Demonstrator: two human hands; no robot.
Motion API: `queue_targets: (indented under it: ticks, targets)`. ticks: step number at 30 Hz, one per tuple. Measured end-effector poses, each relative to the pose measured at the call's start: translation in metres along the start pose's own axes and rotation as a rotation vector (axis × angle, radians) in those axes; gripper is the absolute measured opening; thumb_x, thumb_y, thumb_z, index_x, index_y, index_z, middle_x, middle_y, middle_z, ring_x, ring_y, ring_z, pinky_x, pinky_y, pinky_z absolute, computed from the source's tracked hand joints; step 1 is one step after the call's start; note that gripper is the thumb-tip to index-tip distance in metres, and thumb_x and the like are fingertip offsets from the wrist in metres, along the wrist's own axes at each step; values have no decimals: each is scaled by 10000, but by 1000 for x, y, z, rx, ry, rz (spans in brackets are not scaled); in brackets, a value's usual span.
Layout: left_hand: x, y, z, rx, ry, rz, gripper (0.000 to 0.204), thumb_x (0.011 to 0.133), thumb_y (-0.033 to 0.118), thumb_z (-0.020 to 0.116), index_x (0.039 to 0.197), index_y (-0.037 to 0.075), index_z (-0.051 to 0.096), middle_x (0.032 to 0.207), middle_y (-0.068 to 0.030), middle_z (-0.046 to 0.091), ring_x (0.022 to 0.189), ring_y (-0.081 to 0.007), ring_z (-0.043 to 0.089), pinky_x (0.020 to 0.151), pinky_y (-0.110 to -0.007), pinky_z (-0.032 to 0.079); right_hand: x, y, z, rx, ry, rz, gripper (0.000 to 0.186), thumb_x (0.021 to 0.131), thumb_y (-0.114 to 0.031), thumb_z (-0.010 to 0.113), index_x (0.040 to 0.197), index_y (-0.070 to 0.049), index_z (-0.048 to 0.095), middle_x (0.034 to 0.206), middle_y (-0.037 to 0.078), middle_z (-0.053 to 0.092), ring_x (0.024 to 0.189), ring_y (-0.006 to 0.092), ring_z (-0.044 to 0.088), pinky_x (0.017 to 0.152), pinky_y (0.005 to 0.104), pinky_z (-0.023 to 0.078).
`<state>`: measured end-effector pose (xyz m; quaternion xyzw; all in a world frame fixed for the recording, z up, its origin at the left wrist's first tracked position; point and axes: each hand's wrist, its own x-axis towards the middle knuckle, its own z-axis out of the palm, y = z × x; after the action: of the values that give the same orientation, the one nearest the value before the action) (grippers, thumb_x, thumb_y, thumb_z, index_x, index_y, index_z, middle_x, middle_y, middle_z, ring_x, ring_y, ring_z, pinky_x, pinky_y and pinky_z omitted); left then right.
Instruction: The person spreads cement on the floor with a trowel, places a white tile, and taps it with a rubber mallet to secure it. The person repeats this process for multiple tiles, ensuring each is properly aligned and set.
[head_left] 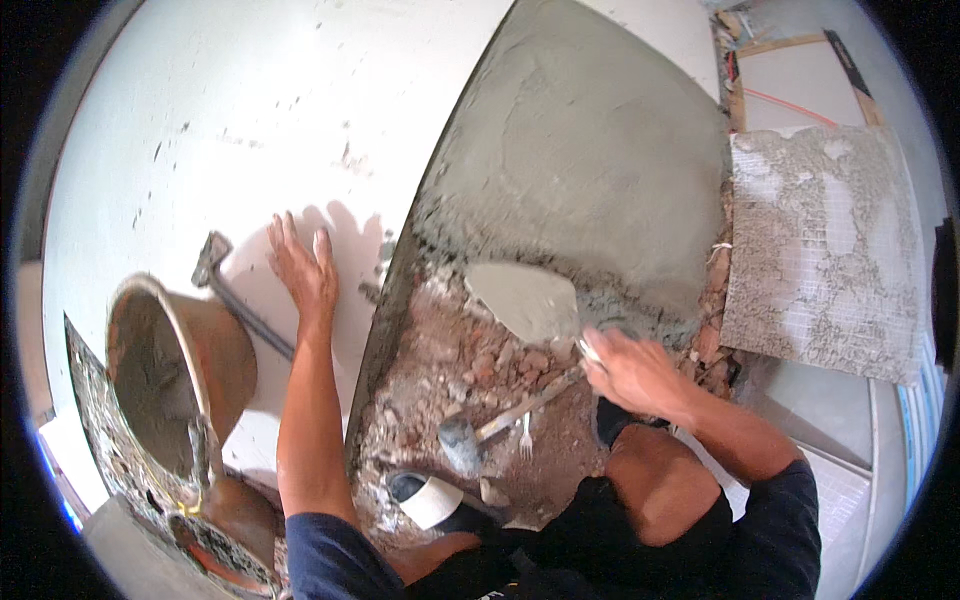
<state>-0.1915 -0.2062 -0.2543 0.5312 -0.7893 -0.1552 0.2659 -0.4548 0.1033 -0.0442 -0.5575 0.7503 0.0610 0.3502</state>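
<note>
My right hand is closed around the handle of a trowel. Its blade is coated in grey mortar and lies over the near edge of a wet mortar bed, which spreads away from me, mostly smoothed. Bare rubble and dirt lie on the near side of that edge. On the left, my left hand is flat against a large white tile, its fingers spread and holding nothing. A hammer lies on the tile beside my left forearm.
A bucket with mortar residue stands at the left, with another container nearer me. A mallet and a fork lie on the dirt near my feet. At the right is a mortar-smeared tile.
</note>
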Motion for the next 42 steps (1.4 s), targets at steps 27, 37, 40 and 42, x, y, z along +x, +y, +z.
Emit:
queue_targets:
  ticks: [27, 37, 40, 42]
  targets:
    - [120, 120, 118, 301, -77, -157, 738, 934, 532, 452, 1501, 108, 244, 1550, -166, 223, 1454, -312, 156, 1149, -551, 81, 384, 284, -291, -346, 618, 209, 387, 954, -353, 488, 1047, -8, 636, 1009, 207, 673, 973, 381, 639, 844, 502, 502]
    - [120, 113, 119, 274, -54, -118, 737, 942, 548, 426, 1486, 77, 270, 1541, -179, 240, 1438, -333, 198, 1141, -554, 96, 407, 328, -301, -384, 536, 254, 455, 943, -407, 460, 1128, -36, 644, 1114, 197, 655, 1033, 383, 617, 912, 493, 466]
    - [119, 108, 121, 265, -45, -122, 742, 948, 561, 399, 1486, 67, 264, 1543, -180, 232, 1435, -343, 198, 1144, -549, 82, 364, 386, -294, -421, 574, 217, 499, 937, -452, 452, 1160, -44, 633, 1138, 199, 645, 1074, 375, 600, 937, 480, 451]
    - [118, 104, 122, 260, -42, -116, 743, 949, 567, 389, 1487, 71, 260, 1546, -177, 225, 1435, -348, 195, 1146, -547, 74, 330, 427, -285, -422, 560, 283, 522, 931, -476, 454, 1176, -46, 623, 1140, 207, 639, 1087, 368, 591, 941, 469, 450]
